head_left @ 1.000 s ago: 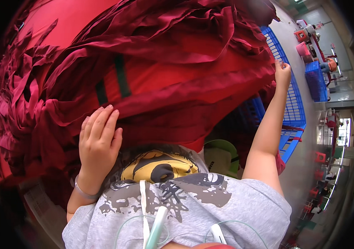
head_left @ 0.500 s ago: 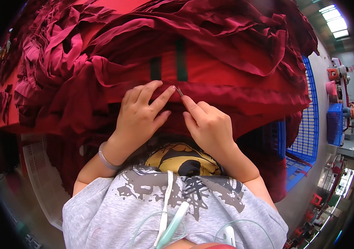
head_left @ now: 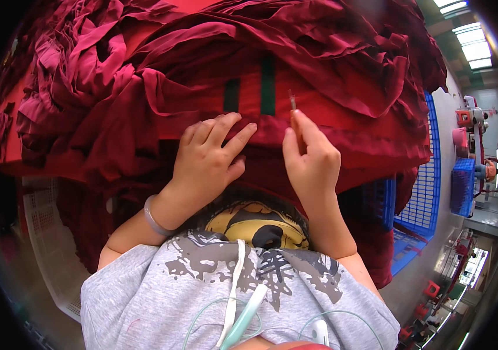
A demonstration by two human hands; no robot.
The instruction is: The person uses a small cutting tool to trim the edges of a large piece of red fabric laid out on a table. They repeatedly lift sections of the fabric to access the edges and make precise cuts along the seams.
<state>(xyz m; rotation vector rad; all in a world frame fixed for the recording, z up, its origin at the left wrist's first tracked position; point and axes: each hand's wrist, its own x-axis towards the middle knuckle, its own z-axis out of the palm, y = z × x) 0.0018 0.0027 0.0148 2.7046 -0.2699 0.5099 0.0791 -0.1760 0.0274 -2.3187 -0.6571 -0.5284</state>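
Observation:
My right hand [head_left: 313, 156] pinches a seam ripper [head_left: 293, 102], a slim tool with a thin metal tip that points up and away from me. Its tip is raised a little above the dark red fabric strip [head_left: 342, 135] along the near edge of the table. On the left part of that strip rests my left hand [head_left: 205, 153], fingers spread and palm down, holding nothing. Two dark green strips [head_left: 267, 87] lie on the red tabletop [head_left: 301, 87] just beyond my hands.
Heaps of crumpled dark red fabric [head_left: 103, 93] cover the far and left parts of the table. Below the left side stands a white plastic basket [head_left: 44, 233]. A blue plastic crate [head_left: 427, 175] is at the right, and a person [head_left: 488, 170] sits farther off beside another blue crate [head_left: 462, 186].
My right hand has lifted the seam ripper off the fabric and moved right, away from my left fingertips. My left hand stays on the cloth. The whole view has shifted slightly.

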